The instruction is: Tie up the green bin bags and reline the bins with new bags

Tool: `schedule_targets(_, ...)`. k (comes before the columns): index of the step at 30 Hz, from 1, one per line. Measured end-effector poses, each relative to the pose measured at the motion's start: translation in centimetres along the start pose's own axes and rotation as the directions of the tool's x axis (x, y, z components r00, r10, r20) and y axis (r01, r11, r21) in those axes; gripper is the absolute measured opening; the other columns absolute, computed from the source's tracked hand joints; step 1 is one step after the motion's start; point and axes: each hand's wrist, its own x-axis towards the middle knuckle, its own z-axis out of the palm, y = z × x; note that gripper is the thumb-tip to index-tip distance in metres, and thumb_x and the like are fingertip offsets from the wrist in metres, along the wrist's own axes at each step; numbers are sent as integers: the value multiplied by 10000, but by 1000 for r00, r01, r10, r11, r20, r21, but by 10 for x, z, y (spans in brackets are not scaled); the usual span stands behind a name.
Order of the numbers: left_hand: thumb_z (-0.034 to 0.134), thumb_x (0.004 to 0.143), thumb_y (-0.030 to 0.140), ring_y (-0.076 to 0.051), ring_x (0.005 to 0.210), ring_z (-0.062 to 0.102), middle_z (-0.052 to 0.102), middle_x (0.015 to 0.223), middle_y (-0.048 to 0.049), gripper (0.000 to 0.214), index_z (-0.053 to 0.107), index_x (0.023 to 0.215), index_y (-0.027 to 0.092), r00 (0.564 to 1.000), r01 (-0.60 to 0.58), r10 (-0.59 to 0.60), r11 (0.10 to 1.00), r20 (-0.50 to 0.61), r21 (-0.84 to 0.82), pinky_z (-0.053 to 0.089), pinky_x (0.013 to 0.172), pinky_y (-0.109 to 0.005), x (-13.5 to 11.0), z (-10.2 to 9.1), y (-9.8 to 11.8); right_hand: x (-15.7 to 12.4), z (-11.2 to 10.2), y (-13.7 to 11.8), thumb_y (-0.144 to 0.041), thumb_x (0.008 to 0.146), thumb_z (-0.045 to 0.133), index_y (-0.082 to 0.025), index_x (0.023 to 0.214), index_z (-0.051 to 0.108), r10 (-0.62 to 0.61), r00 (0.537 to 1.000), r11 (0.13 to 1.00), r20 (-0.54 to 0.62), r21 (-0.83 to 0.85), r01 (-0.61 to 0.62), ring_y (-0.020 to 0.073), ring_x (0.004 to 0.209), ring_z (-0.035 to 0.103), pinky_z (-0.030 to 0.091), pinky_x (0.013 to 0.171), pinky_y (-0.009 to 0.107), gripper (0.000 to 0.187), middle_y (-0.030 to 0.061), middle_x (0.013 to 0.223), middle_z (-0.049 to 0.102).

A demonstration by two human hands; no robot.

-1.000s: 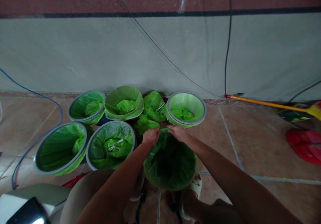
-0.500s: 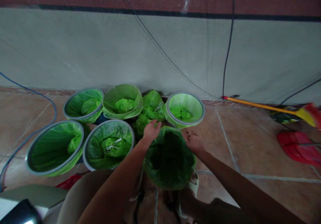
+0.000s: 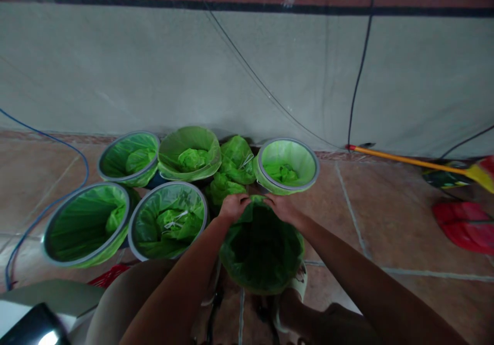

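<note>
Both hands are on the thin green plastic liner bag (image 3: pixel 262 247), lower centre of frame. It's opened out and folded over the rim of whatever it lines; that container is hidden under the fold.

Orientation: the mouth points up, almost straight at the camera. The long axis is vertical, roughly along my line of sight, so I'm looking down the bore. The inside is dark and I can't tell what's at the bottom.

Left hand (image 3: pixel 234 206): on the far edge of the mouth, fingers curled narrow and closed on the bag's rim.
Right hand (image 3: pixel 283 208): same far edge, just beside the left hand, fingers curled down over the plastic, gripping it. The fingertips of the two hands nearly meet at the top of the rim; I can't tell if they touch.

Around it:
- grey-rimmed round bin with pale green liner (image 3: pixel 315 169), just above right of the hands, crumpled green plastic inside
- loose crumpled green bags (image 3: pixel 231 167), just above the left hand
- grey-rimmed lined bin (image 3: pixel 129 229) left of the bag, nearly touching it; three more lined bins beyond, centre left
- yellow-handled broom (image 3: pixel 409 158) and red dustpan (image 3: pixel 463 226), far right, well apart
- blue cable (image 3: pixel 83 154) on the tiled floor (image 3: pixel 386 216), left edge
</note>
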Motion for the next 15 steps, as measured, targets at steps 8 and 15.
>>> schedule_targets(8, 539, 889, 204, -212, 1133, 631, 680, 1225, -80, 346, 609, 1228, 202, 999, -19, 15, 994, 39, 108, 451, 1004, -289, -6, 5, -10, -14, -1, 8, -176, 897, 527, -148, 1276, 584, 92, 995, 985, 29, -146, -87, 245, 1120, 622, 449, 991, 374, 384, 145, 1212, 669)
schedule_targets(15, 673, 790, 250, -281, 1221, 579, 625, 1301, -151, 648, 451, 1395, 187, 992, 105, -118, 969, 45, 224, 441, 1022, -370, -10, -10, 0, -22, 10, 9, -215, 911, 497, -140, 1267, 560, 291, 956, 939, -30, -182, -291, 253, 965, 670, 493, 852, 339, 369, 141, 1025, 716)
